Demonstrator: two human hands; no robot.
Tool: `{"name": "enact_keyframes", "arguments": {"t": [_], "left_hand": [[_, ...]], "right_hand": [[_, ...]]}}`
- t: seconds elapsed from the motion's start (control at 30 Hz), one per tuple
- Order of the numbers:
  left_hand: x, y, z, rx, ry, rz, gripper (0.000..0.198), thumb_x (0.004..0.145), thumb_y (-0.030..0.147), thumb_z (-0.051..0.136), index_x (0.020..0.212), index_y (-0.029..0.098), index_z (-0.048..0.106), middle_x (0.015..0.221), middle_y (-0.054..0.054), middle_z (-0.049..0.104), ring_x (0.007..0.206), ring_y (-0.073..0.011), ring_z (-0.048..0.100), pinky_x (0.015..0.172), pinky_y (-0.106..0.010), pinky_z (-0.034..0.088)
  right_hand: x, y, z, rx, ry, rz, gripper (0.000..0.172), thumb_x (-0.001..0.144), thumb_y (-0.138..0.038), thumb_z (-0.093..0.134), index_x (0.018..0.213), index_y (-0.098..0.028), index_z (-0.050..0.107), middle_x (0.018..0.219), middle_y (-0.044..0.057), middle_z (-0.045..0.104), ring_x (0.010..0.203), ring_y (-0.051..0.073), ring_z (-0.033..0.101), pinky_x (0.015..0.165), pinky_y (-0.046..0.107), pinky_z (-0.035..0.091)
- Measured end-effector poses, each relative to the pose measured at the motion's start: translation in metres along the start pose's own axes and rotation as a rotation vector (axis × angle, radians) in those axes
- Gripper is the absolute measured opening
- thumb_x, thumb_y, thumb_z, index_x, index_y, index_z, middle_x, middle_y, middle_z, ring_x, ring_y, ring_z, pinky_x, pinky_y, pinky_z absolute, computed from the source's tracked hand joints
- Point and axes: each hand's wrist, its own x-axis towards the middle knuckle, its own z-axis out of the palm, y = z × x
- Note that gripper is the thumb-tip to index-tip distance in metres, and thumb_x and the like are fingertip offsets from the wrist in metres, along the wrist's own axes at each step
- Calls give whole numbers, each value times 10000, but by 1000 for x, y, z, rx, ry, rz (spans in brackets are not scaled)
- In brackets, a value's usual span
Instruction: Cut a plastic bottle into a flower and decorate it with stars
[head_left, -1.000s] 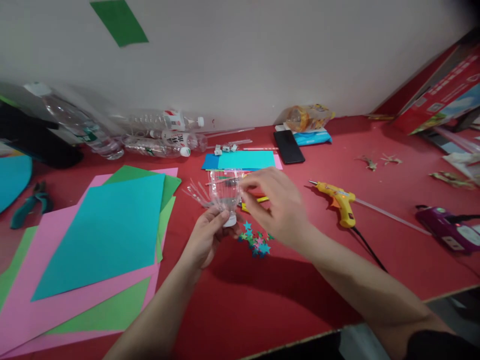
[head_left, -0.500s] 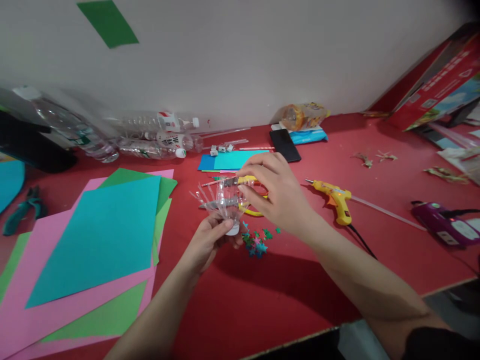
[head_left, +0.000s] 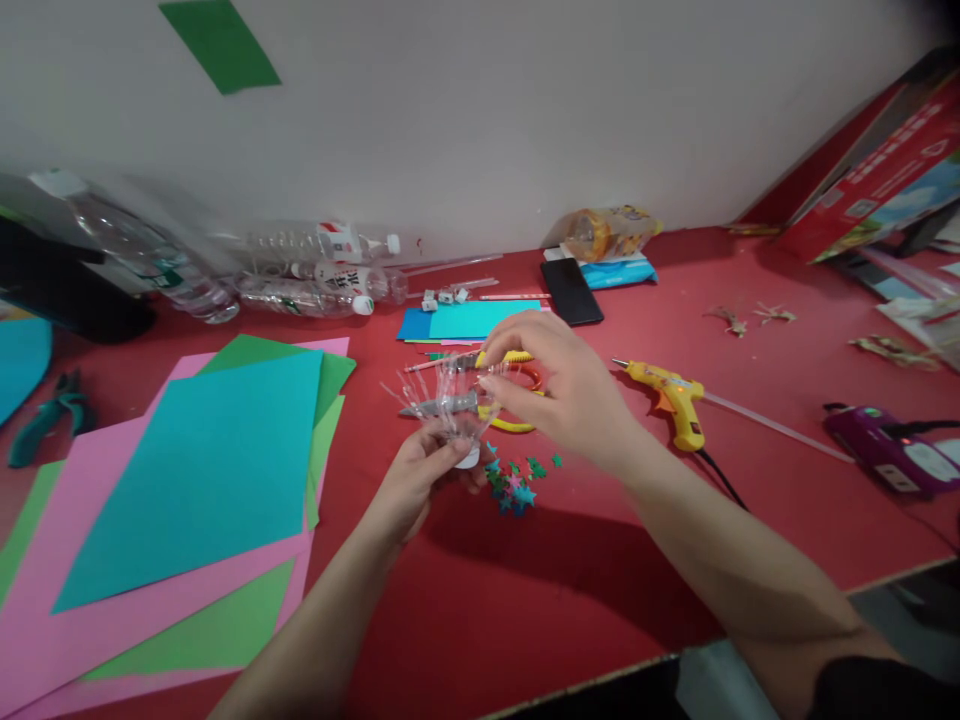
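Between the tabletop's (head_left: 562, 600) front and back edges, the left hand (head_left: 420, 475) holds the cut bottle (head_left: 459, 425) by its capped end, while the right hand (head_left: 566, 395) seems to pinch and bend its clear strips (head_left: 451, 385), so the next bend likely needs gentle fingers.

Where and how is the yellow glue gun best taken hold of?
Likely by its handle, from the near side: the glue gun lies on its side, handle angled toward the near edge of the table, nozzle pointing left, away from that grip.
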Motion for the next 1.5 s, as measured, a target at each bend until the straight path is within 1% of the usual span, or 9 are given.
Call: {"name": "enact_keyframes", "arguments": {"t": [0.17,0.4,0.5,0.63,0.7,0.9,1.03,1.27,1.5], "left_hand": [[1,-1,0,8,28,-14,240,760,318,687,882,139,584,730,-64,719,548,-140,631,527,-241,497],[0,2,0,1,3,-26,229,781,328,673,872,132,596,758,-76,718,560,-131,627,538,-232,487],[0,3,2,-20,-4,-34,233,785,331,671,881,133,594,751,-74,716,556,-133,625,533,-234,487],[-2,5,4,-71,-9,-25,227,789,322,662,891,129,601,755,-84,717,545,-134,619,522,-234,487],[-2,5,4,-99,-25,-14,216,797,306,648,909,125,608,775,-94,720,556,-138,623,522,-235,488],[-2,5,0,-155,-75,-21,224,829,306,591,942,118,633,833,-110,721,608,-155,639,536,-244,506],[-2,5,1,-163,-71,-29,208,836,290,583,941,118,634,857,-115,727,618,-157,650,549,-245,513],[-3,10,6,-211,-34,-73,186,790,263,625,896,109,631,841,-115,739,642,-167,681,561,-234,540],[-6,10,4,-221,-50,-131,219,833,324,615,922,124,635,845,-117,750,681,-161,707,601,-204,567]], "right_hand": [[0,1,-1,224,-59,126,135,800,-88,607,776,-202,538,908,-4,605,869,143,572,818,295,438],[0,0,-1,111,4,96,160,777,-62,609,731,-201,543,927,11,572,943,164,547,880,329,410],[0,-3,0,66,14,69,157,778,-58,602,739,-199,545,900,11,568,906,158,541,844,317,418],[-2,-3,2,120,-33,133,111,830,-116,570,768,-200,533,807,-13,585,763,132,537,692,268,434],[-2,-1,3,132,-25,153,97,838,-120,561,783,-197,537,789,-22,586,731,119,534,655,251,428],[-3,4,5,152,23,178,92,836,-124,559,797,-201,528,797,-25,592,728,113,554,640,246,436],[-4,4,7,172,35,180,87,841,-131,563,806,-199,523,794,-25,595,724,110,563,638,242,447],[-6,4,8,246,25,220,86,866,-150,544,831,-204,486,811,-18,604,745,114,586,642,250,469],[-4,6,9,268,40,253,86,876,-159,526,838,-214,472,771,-33,572,715,108,589,621,248,475]]}}
